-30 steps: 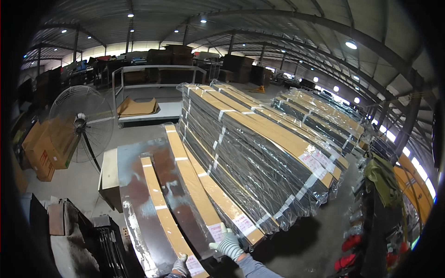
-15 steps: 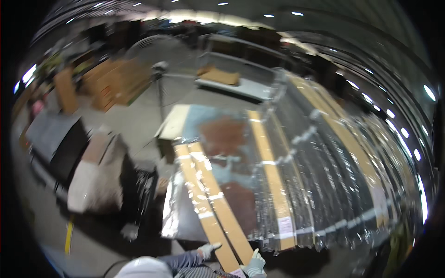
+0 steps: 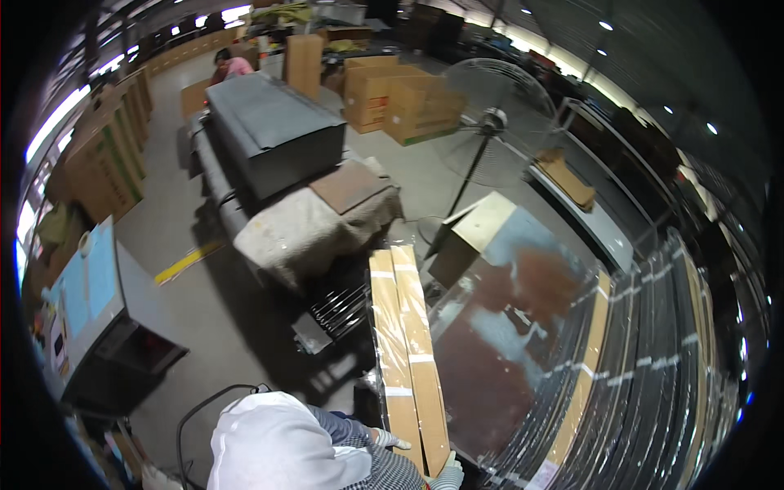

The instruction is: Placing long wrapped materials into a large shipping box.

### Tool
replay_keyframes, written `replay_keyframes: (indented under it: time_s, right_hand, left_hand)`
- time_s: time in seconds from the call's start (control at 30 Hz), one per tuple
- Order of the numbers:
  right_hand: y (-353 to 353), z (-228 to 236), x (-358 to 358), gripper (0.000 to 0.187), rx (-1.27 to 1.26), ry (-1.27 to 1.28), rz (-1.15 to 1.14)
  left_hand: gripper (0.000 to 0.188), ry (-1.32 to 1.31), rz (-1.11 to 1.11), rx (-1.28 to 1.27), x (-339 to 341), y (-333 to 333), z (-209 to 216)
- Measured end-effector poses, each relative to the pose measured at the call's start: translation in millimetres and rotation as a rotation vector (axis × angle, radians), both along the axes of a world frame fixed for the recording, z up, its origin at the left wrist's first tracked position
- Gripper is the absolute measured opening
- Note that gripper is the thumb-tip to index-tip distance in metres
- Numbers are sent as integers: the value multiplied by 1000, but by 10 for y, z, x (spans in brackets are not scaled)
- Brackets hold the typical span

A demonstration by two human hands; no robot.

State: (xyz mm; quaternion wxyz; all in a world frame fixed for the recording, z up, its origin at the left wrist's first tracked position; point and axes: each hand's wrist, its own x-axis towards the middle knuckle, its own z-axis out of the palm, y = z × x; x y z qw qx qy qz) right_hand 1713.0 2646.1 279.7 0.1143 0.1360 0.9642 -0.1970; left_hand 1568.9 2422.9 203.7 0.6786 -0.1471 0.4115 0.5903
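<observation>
A long flat bundle point(image 3: 412, 367), wrapped in clear plastic with two brown cardboard strips, stretches away from me at the bottom middle. White bands cross it. My left hand point(image 3: 392, 440), in a pale glove, grips its left edge near the close end, thumb on top. At the close right corner my right hand point(image 3: 447, 474), also gloved, is closed on the same bundle and partly cut off by the picture's lower edge. To the right, similar plastic-wrapped bundles point(image 3: 645, 376) lie side by side, dark with some cardboard strips.
A brown and blue-grey worn board point(image 3: 490, 367) lies right of the held bundle. Left stand a cloth-covered stand point(image 3: 286, 237), a dark grey box point(image 3: 282, 131) and a cabinet with a blue top point(image 3: 90, 269). A pedestal fan point(image 3: 490, 122), cartons point(image 3: 425, 106) and a person point(image 3: 233, 65) are farther back.
My view has swung left. Both hands still hold the bundle, which has turned away from the wrapped bundles on the right; its far end now lies beside the cloth-covered stand.
</observation>
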Motion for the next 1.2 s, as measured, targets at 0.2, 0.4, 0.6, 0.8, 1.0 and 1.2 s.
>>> replay_keyframes:
  time_s: [0.2, 0.4, 0.6, 0.8, 1.0, 1.2]
  right_hand:
    - [47, -38, -1254, 132, 191, -115, 196]
    - [-704, 719, -2336, 120, 268, 205, 317]
    - [-747, 799, -2653, 116, 247, 223, 282]
    - [-1009, 1172, -2754, 90, 171, 267, 359]
    - [-1144, 1256, -2847, 73, 198, 262, 358]
    - [-1150, 1241, -2838, 71, 210, 319, 359]
  left_hand:
    - [61, -329, 406, -409, -496, -230, 647]
    - [63, 40, 1078, 6, -1148, -322, -684]
    - [66, -168, 1007, 20, -1510, -617, 527]
    - [66, -351, 964, 72, -1739, -733, 302]
    - [64, -307, 958, 87, -1795, -793, 221]
    - [63, -320, 944, 173, -1781, -886, 638]
